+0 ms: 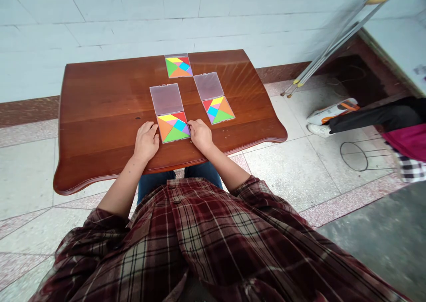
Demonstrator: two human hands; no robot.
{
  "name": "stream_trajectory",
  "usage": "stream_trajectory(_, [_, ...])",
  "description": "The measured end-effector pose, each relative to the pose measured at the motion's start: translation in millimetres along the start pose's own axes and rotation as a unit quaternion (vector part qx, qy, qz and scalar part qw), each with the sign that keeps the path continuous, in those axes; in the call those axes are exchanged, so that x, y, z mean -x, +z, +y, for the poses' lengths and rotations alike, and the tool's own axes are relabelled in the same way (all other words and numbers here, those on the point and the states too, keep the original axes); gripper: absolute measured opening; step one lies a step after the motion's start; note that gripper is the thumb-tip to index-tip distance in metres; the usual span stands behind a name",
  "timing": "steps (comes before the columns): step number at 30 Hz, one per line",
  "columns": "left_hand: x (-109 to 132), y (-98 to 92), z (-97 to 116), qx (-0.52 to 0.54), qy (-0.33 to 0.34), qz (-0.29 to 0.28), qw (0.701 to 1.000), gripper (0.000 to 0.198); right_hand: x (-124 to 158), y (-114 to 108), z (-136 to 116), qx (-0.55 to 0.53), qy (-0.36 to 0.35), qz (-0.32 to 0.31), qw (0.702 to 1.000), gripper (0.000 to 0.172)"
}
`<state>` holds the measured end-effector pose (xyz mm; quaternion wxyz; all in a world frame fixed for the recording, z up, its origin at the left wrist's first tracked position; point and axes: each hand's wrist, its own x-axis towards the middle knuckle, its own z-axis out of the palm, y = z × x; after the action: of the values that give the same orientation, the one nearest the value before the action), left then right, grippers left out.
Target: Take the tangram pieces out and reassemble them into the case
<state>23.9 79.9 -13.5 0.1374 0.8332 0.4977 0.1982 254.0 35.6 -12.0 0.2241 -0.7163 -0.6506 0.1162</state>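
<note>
Nearest to me on the brown wooden table (109,111) is a tangram case (173,127) filled with bright flat pieces. Its clear lid (167,99) lies folded back, away from me. My left hand (146,141) rests on the table just off the case's left edge, fingers loosely bent and thumb apart, holding nothing. At the opposite side, my right hand (200,135) has its curled fingertips on the case's right edge. A second filled tangram case (218,110) lies to the right with its lid (209,85) opened back. Farther off is a third tangram case (179,67).
A pale tiled wall (133,22) runs behind the table. Metal crutches (328,49) lean at the right. On the floor side there, another person's leg in dark trousers (366,118) and a round wire frame (354,156) are visible.
</note>
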Motion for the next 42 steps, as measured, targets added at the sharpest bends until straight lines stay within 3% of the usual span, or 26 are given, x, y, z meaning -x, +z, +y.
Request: stream_trajectory(42, [0.6, 1.5, -5.2, 0.002, 0.016, 0.003, 1.0, 0.042, -0.1, -0.4, 1.1, 0.013, -0.013, -0.01, 1.0, 0.04])
